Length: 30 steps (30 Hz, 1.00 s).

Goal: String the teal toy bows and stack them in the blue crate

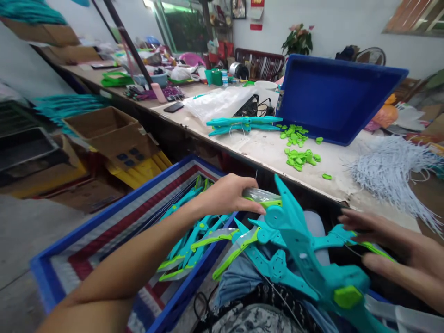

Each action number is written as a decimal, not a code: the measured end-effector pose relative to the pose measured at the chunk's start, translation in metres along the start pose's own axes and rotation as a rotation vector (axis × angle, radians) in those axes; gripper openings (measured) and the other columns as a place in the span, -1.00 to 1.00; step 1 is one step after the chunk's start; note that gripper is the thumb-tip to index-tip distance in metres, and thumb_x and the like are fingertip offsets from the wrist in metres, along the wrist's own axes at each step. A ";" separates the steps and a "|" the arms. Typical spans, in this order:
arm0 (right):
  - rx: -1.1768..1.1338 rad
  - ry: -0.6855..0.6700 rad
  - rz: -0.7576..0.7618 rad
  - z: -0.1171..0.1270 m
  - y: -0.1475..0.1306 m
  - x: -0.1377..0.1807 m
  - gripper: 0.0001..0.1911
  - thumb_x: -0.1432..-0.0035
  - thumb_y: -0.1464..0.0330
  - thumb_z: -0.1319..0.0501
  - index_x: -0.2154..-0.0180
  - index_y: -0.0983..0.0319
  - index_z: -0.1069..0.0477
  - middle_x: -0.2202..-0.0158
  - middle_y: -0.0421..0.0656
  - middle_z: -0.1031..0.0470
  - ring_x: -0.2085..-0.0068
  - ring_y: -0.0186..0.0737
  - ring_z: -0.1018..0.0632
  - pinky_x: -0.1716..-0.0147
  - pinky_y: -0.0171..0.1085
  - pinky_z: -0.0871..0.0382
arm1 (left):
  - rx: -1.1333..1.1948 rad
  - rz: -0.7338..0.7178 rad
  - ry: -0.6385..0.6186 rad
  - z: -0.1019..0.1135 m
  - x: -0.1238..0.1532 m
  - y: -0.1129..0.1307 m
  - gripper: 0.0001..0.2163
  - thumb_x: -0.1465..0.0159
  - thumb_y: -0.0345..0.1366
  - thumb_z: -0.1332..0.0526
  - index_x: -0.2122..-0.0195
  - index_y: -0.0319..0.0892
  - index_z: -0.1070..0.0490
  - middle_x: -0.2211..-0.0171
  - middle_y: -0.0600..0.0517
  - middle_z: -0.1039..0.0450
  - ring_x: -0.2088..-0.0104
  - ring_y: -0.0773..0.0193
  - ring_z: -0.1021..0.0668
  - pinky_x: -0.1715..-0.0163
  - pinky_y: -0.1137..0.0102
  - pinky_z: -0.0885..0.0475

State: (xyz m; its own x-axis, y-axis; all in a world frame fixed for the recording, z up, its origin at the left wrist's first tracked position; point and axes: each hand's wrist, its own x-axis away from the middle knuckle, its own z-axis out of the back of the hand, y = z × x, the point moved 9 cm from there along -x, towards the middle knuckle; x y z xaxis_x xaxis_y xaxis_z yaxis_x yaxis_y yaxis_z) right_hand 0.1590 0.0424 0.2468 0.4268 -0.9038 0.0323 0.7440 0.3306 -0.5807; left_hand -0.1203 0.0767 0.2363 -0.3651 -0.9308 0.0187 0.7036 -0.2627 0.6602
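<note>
Gripping a teal frame by a clear, green-edged end in the left fingers, slanted down to below the right fingers, with those spread apart beside another green edge, contact unclear. Looks partway through, judging by similar frames in the crate below the left fingers, and by loose green bits and a teal bundle on the table beyond both sets of fingers, seemingly not yet used.

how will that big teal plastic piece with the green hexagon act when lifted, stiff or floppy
Probably stiff: the teal plastic piece keeps an angular, unsagging outline. The clear-and-green blade in the left hand may swing, since it seems to meet the teal at a round joint. Likely light for its size, as it looks like moulded plastic.
</note>
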 end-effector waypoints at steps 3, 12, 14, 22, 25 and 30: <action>-0.202 -0.114 -0.065 -0.024 -0.050 -0.036 -0.32 0.07 -0.07 -0.24 -0.05 0.11 -0.41 0.04 -0.01 -0.53 0.08 0.14 -0.55 0.21 -0.05 -0.55 | 0.007 -0.091 0.026 0.001 -0.003 0.033 -0.56 -0.01 0.12 -0.32 0.37 -0.20 -0.44 0.55 0.11 -0.39 0.48 0.32 -0.42 0.52 0.47 -0.16; -0.361 -0.011 -0.339 -0.029 -0.040 -0.039 -0.33 0.17 -0.13 -0.26 0.10 0.14 -0.45 0.34 -0.06 -0.59 0.33 0.05 -0.60 0.48 -0.14 -0.55 | -0.155 -0.228 0.189 0.009 -0.012 0.065 -0.54 -0.02 0.16 -0.30 0.37 -0.20 -0.42 0.50 0.05 -0.41 0.42 0.25 -0.46 0.47 0.44 -0.21; -0.372 0.036 -0.342 -0.017 -0.040 -0.038 -0.36 0.16 -0.13 -0.26 0.10 0.11 -0.43 0.36 -0.08 -0.60 0.38 0.04 -0.60 0.51 -0.15 -0.55 | -0.127 -0.257 0.224 0.016 -0.014 0.073 -0.54 -0.03 0.16 -0.30 0.40 -0.20 -0.40 0.53 0.07 -0.39 0.44 0.26 -0.45 0.47 0.43 -0.21; -0.273 0.465 -0.098 0.067 -0.084 -0.045 -0.57 0.07 0.03 -0.34 0.19 0.10 -0.44 0.43 -0.25 -0.53 0.53 -0.33 -0.49 0.67 -0.44 -0.34 | 0.432 -0.289 0.424 0.030 -0.026 0.080 -0.62 -0.11 0.04 -0.29 0.34 -0.22 -0.38 0.46 0.07 -0.41 0.38 0.32 -0.46 0.38 0.44 -0.33; -0.296 0.667 0.080 0.101 -0.116 -0.063 -0.74 -0.03 0.16 -0.32 0.37 0.22 -0.44 0.54 -0.30 -0.40 0.60 -0.47 -0.37 0.68 -0.49 -0.24 | 0.912 -0.340 0.374 0.001 -0.042 0.089 -0.65 -0.23 -0.03 -0.21 0.09 -0.17 -0.31 0.32 0.04 -0.47 0.27 0.28 -0.53 0.24 0.39 -0.41; -0.405 0.780 0.358 0.129 -0.148 -0.112 -0.78 -0.16 0.36 -0.23 0.51 0.28 -0.36 0.59 -0.35 -0.28 0.57 -0.51 -0.29 0.56 -0.48 -0.30 | 1.412 -0.477 0.380 -0.012 -0.067 0.117 -0.44 -0.28 -0.22 -0.19 -0.25 0.03 0.02 -0.01 0.05 -0.39 -0.12 0.18 -0.40 -0.12 0.20 -0.28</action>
State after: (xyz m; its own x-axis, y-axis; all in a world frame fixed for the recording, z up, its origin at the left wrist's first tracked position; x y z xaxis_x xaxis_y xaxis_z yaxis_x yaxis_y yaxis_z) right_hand 0.0675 0.1293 0.4343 0.0222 -0.7422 -0.6698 0.3376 0.6362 -0.6937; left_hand -0.0056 0.1055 0.3034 -0.0547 -0.8981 -0.4364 -0.6432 -0.3026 0.7034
